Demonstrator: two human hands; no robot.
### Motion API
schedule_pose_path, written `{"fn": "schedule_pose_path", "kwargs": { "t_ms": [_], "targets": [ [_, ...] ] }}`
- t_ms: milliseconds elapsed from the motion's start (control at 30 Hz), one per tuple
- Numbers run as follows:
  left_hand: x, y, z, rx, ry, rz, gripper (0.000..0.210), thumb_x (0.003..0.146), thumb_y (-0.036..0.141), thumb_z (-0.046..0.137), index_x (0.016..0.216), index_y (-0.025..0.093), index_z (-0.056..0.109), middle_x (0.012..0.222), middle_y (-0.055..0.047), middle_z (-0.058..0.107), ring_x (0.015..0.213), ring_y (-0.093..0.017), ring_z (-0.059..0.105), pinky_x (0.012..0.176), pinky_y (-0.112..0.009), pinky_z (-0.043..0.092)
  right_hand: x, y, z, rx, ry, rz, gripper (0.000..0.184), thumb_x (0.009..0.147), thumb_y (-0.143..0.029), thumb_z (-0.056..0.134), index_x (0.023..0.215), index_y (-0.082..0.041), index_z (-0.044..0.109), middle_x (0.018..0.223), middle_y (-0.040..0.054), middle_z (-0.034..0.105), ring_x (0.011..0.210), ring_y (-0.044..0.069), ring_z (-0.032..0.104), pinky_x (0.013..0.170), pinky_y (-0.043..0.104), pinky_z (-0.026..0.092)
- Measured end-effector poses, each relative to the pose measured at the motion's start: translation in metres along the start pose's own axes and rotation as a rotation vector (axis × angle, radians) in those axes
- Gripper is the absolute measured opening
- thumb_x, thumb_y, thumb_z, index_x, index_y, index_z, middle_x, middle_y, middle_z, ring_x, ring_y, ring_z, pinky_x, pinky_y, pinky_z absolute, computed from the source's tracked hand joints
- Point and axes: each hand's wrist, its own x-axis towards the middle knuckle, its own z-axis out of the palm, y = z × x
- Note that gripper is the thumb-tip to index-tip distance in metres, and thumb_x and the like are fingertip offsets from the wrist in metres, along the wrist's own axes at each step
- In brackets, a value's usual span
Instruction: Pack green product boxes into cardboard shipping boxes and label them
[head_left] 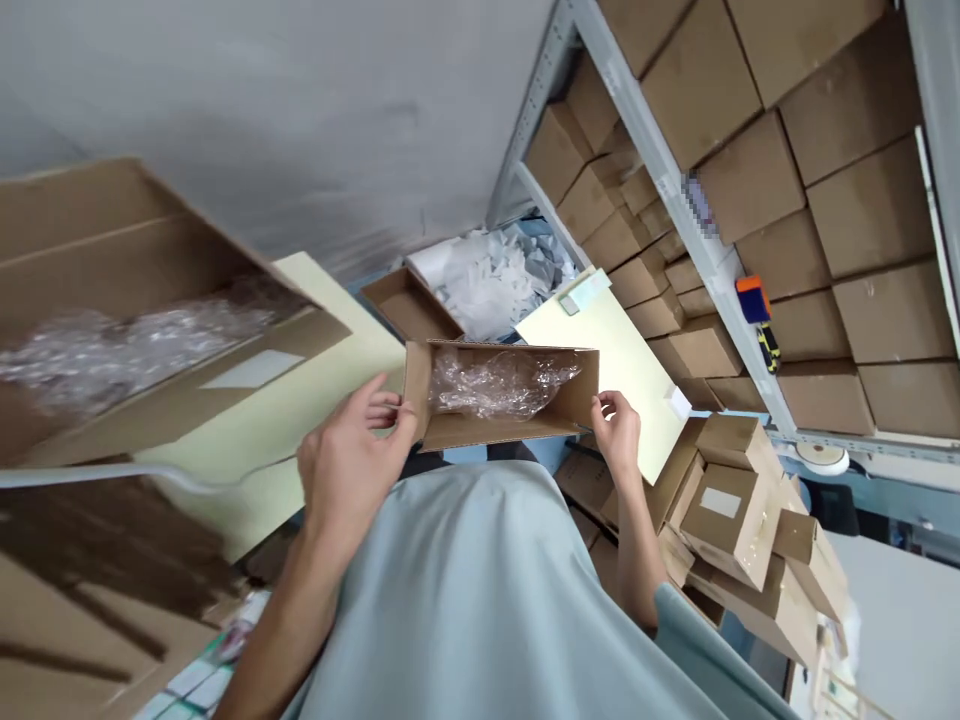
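Pinching with left fingers (407,420) and right fingers (599,410) both short ends of a long, brown cardboard box (480,432): probably light, stiff, best held just there. Loaded with crumpled clear plastic wrap (499,390), likely soft, slippery. Poised just beyond the pale-blue cloth garment (465,580).

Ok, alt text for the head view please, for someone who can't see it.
Left hand and right hand grip opposite ends of a small open carton with crumpled clear plastic wrap inside. A larger open box with similar wrap is at picture left; metal shelving stacked with cardboard boxes rises at right.
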Motion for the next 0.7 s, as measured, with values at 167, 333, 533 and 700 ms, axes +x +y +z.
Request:
{"fn": "schedule_pose_path", "kwargs": {
  "t_ms": [167, 333, 533, 700],
  "targets": [
    [0.007, 0.072, 0.092, 0.071, -0.095, 0.17, 0.051, 0.096, 0.039, 0.062, 0.141, 0.02, 0.075, 0.112, -0.007, 0.088, 0.092, -0.026, 0.084, 0.1, -0.043, 0.067, 0.017, 0.104, -0.03, 0.132, 0.121, 0.145, 0.037, 0.101, -0.055, 0.055, 0.097, -0.023, 0.071, 0.087, 0.0061, 0.078, 0.071, 0.022, 0.068, 0.071, 0.033, 0.052],
    [0.015, 0.138, 0.203, 0.116, -0.219, 0.308, 0.049, 0.099, 0.04, 0.06, 0.143, 0.023, 0.074, 0.116, -0.008, 0.086, 0.092, -0.025, 0.082, 0.097, -0.039, 0.066, 0.036, 0.21, -0.056, 0.216, 0.235, 0.319, 0.04, 0.098, -0.059, 0.056, 0.095, -0.022, 0.072, 0.087, 0.008, 0.079, 0.077, 0.025, 0.072, 0.074, 0.035, 0.054],
    [0.027, 0.201, 0.303, 0.211, -0.328, 0.436, 0.049, 0.099, 0.038, 0.058, 0.141, 0.021, 0.076, 0.118, -0.009, 0.085, 0.093, -0.026, 0.081, 0.096, -0.038, 0.063, 0.066, 0.284, -0.069, 0.27, 0.248, 0.422, 0.04, 0.097, -0.058, 0.055, 0.095, -0.022, 0.072, 0.09, 0.0104, 0.081, 0.079, 0.025, 0.073, 0.077, 0.036, 0.056],
    [0.05, 0.229, 0.336, 0.272, -0.35, 0.465, 0.046, 0.1, 0.035, 0.06, 0.141, 0.021, 0.076, 0.117, -0.007, 0.086, 0.086, -0.024, 0.078, 0.091, -0.034, 0.059, 0.094, 0.302, -0.064, 0.28, 0.226, 0.456, 0.037, 0.098, -0.056, 0.056, 0.096, -0.022, 0.071, 0.089, 0.0101, 0.081, 0.079, 0.026, 0.074, 0.077, 0.036, 0.056]
  ]
}}
